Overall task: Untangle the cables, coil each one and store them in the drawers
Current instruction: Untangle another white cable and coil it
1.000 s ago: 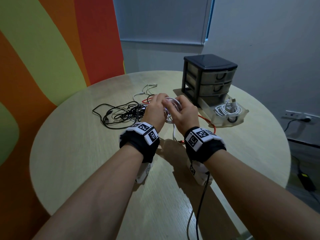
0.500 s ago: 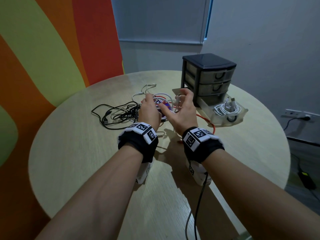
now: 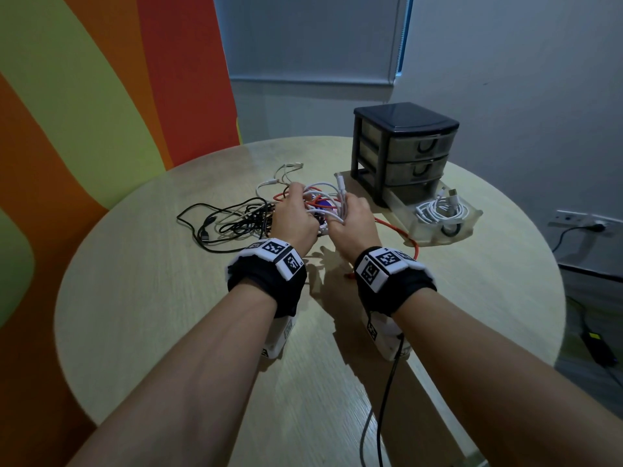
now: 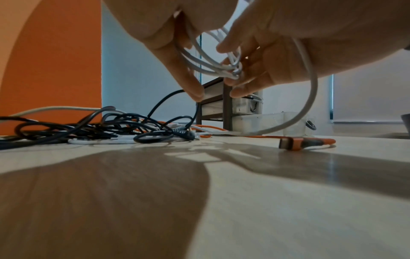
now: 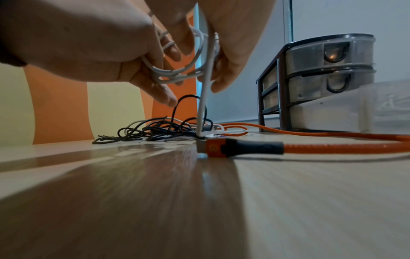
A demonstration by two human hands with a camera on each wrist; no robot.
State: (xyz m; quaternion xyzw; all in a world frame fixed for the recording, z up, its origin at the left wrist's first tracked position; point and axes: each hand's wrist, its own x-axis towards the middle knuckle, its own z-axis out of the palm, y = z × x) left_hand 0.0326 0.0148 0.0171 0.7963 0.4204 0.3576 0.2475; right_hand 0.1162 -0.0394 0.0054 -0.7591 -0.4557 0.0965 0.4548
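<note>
I hold a half-wound white cable coil (image 3: 323, 199) a little above the round table (image 3: 151, 298). My left hand (image 3: 298, 210) has its fingers curled through the loops (image 4: 208, 67). My right hand (image 3: 349, 214) pinches the same loops (image 5: 177, 74) from the right, and a white plug end (image 3: 339, 182) sticks up beside it. One white strand (image 5: 203, 108) drops from the coil into the tangle below. That tangle of black cables (image 3: 236, 220) lies to the left, and an orange cable (image 3: 399, 232) with its plug (image 5: 233, 147) runs right.
A dark three-drawer unit (image 3: 404, 146) stands at the back right. Its bottom drawer (image 3: 472, 215) is pulled out, and a coiled white cable (image 3: 438, 212) lies in it. Thin white cable ends (image 3: 286, 170) lie behind the tangle. A black wire (image 3: 377, 399) hangs from my right wrist.
Half a second ago my right hand was spread open beside the coil; now it has closed on the loops again. Both hands stay over the tangle.
</note>
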